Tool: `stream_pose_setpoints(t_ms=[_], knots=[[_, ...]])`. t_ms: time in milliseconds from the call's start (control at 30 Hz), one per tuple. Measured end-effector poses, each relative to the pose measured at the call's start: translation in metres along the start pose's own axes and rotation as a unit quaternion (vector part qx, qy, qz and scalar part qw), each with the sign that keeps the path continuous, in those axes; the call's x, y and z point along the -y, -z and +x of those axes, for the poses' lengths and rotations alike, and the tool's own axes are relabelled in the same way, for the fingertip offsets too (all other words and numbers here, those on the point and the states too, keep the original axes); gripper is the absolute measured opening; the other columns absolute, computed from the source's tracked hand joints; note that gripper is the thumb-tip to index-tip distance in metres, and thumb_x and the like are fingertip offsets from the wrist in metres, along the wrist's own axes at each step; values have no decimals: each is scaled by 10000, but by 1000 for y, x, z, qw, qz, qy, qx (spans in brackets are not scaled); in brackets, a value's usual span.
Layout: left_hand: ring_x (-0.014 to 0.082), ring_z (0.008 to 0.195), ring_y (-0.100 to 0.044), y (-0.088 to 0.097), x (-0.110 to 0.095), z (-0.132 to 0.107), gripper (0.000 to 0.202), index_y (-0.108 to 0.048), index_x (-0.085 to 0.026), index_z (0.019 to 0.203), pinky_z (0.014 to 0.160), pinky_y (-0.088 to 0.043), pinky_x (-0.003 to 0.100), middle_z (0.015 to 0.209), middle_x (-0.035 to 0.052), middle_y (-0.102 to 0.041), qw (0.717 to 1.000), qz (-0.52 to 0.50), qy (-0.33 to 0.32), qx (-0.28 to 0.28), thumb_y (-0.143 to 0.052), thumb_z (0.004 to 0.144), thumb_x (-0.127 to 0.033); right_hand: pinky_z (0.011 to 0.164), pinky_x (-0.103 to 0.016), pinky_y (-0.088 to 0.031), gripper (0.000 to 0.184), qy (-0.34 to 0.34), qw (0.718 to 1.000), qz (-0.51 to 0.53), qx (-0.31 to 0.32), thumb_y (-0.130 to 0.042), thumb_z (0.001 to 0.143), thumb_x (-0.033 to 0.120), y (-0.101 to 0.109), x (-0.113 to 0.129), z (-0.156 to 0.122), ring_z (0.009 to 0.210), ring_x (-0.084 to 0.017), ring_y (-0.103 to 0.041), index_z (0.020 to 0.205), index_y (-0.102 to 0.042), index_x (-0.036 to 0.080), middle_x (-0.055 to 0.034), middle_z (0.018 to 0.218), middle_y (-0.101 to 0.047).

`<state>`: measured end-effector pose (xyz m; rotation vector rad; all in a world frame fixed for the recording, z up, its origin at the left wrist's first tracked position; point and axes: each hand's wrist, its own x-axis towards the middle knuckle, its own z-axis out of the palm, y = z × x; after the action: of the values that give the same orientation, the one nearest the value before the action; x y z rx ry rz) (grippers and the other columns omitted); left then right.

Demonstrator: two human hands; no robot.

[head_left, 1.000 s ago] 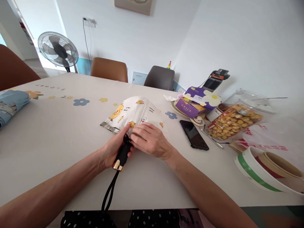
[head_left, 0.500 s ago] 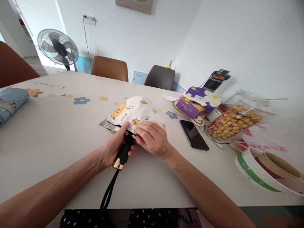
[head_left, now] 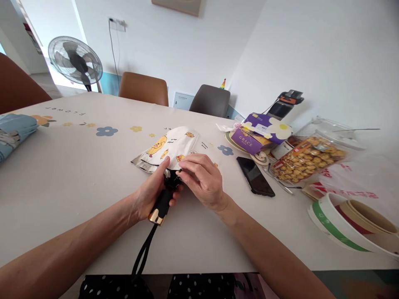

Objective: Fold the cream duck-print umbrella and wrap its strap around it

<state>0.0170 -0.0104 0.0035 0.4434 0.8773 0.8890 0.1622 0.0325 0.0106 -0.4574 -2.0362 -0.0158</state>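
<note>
A folding umbrella (head_left: 174,145) lies on the table, its white canopy printed with yellow cartoon ducks and loosely folded flat. Its black handle (head_left: 161,202) ends in a gold cap and points toward me, with a black wrist strap (head_left: 144,253) hanging over the table edge. My left hand (head_left: 152,192) is wrapped round the top of the handle, thumb lying on the canopy's lower edge. With thumb and fingertips together, my right hand (head_left: 203,180) pinches the canopy's edge beside the black ribs; a small dark tip shows at the fingers. The exact grip is partly hidden.
To the right lie a black phone (head_left: 254,176), a purple cake box (head_left: 252,139), a clear jar of snacks (head_left: 308,160) and stacked paper bowls (head_left: 339,224). Folded blue fabric (head_left: 15,133) rests at the far left. A fan (head_left: 75,61) and chairs stand beyond the table.
My right hand has lifted and turned slightly, fingers more raised, still pinching at the canopy edge. The canopy has shifted a little. My left hand keeps its hold on the handle.
</note>
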Motion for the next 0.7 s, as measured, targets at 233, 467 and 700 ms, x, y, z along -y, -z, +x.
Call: stream_pose_setpoints(t_ms=[233,467,700], knots=[[101,488,-463,-2,3,-1,647,-554,-142,849,369,-382,205,693,50,-530,1000,25,13,6,-421,686,-753,733,-326,-534,122,12,998,-27,-57,-584,822,145,6,1,8,834,-173,-612,918,-612,216,-47,870,-637],[98,486,-459,0,4,1,676,-547,-145,848,366,-373,201,690,44,-525,999,33,19,9,-460,630,-779,697,-322,-543,130,16,993,-37,-108,-592,806,109,14,1,15,798,-168,-629,904,-613,192,-49,849,-644],[78,482,-443,-2,5,0,624,-538,-137,817,367,-357,184,703,38,-519,999,44,24,2,-525,632,-733,698,-327,-533,83,-11,986,-70,-151,-573,825,137,18,2,19,783,-170,-630,867,-609,199,-44,824,-647]])
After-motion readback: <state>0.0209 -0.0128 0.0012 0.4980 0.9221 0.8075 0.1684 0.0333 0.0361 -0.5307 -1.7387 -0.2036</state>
